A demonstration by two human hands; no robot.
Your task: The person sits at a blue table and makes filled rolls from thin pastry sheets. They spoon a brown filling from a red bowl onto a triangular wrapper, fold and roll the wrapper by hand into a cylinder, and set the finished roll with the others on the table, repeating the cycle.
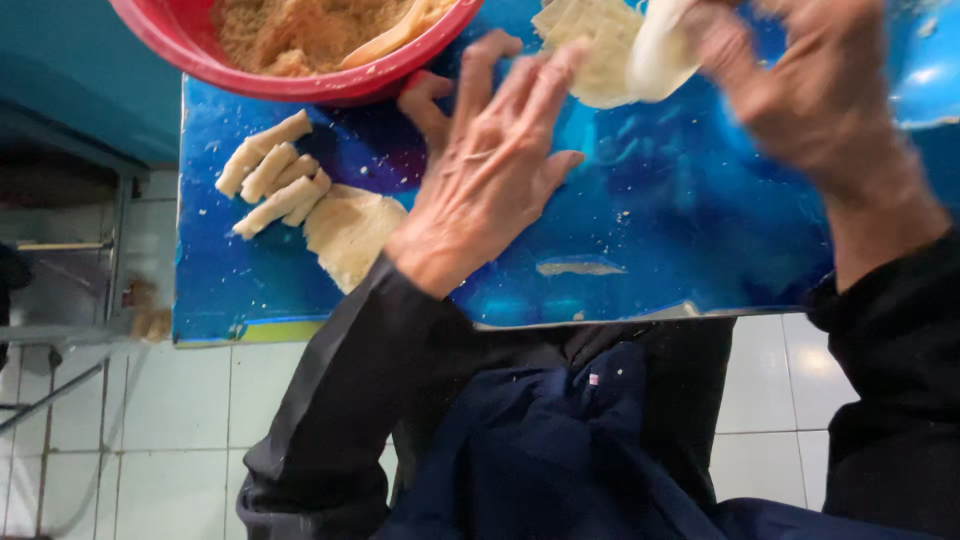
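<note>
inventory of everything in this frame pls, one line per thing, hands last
round red plastic bowl: 1, red, top left edge of the board, holding tan crumbly filling
glossy blue work board: 1, blue, centre, flecked with crumbs
rolled pale dough sticks: about 4, cream, side by side on the board's left part
flat pale wrapper sheet: 1, cream, beside the sticks, partly under the left wrist
pale wrapper stack: count unclear, cream, top centre
white tiled floor: below the board
dark blue cloth: 1, on the lap
left hand: fingers spread, fingertips on the stack
right hand: blurred, lifting a pale wrapper
</note>
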